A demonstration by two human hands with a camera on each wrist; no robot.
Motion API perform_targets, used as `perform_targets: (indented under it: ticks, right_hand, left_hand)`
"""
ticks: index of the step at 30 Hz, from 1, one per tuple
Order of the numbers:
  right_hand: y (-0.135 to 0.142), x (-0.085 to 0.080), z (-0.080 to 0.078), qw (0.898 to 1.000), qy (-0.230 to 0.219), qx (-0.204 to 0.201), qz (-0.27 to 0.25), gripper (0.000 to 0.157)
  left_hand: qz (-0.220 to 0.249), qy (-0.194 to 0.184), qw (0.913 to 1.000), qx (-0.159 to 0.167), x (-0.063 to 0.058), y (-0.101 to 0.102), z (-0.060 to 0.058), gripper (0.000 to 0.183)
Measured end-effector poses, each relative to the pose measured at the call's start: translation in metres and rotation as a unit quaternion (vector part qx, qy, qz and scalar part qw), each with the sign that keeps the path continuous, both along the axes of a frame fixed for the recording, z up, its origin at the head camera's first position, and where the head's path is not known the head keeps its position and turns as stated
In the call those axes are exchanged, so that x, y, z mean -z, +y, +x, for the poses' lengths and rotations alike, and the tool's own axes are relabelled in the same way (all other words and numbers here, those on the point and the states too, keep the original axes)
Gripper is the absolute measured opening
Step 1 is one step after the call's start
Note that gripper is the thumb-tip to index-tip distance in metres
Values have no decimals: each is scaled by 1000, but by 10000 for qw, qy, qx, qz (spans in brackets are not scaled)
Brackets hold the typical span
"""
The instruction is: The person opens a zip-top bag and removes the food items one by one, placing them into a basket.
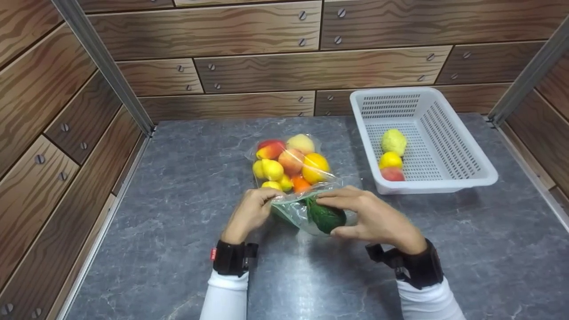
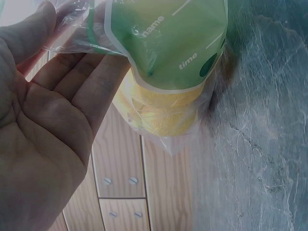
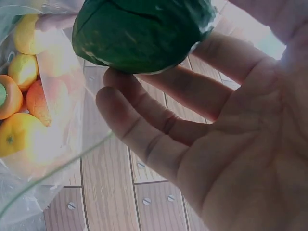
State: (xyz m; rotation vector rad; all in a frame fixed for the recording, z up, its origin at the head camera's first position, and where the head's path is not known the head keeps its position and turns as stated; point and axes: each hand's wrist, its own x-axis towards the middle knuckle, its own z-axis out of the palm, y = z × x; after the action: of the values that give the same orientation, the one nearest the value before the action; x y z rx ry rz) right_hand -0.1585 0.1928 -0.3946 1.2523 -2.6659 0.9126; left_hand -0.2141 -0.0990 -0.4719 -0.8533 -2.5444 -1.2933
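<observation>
A clear zip bag (image 1: 291, 209) with a green-edged mouth lies on the table, filled with several pieces of fruit. My left hand (image 1: 253, 211) pinches the bag's rim at the left of the mouth; in the left wrist view a green label (image 2: 168, 43) reads "name" and "time". At the mouth's right side, my right hand (image 1: 373, 218) holds a dark green rounded vegetable (image 1: 328, 218), fingers over its far side and thumb at its near side. Inside the bag are an orange (image 1: 315, 168), a peach (image 1: 291, 161), a red-yellow fruit (image 1: 270, 149) and yellow lemons (image 1: 272, 170).
A white slotted basket (image 1: 444, 183) stands at the right rear, holding a bumpy yellow-green fruit (image 1: 394, 142), a yellow fruit (image 1: 390, 160) and a reddish fruit (image 1: 392, 174). Wood-patterned panels (image 1: 258, 71) border the grey table (image 1: 178, 178) at the back and sides.
</observation>
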Motion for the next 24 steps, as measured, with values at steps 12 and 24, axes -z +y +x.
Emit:
perform_targets:
  ticks: [12,24]
  right_hand:
    - [25,-5,-1,9974,192,298,-631,65]
    - [62,-7,-5,9767,346,1199,-1748,69]
  left_hand:
    - [94,-190,9998,40,0,0,0,14]
    - [47,-98,9999,3,2,0,0,15]
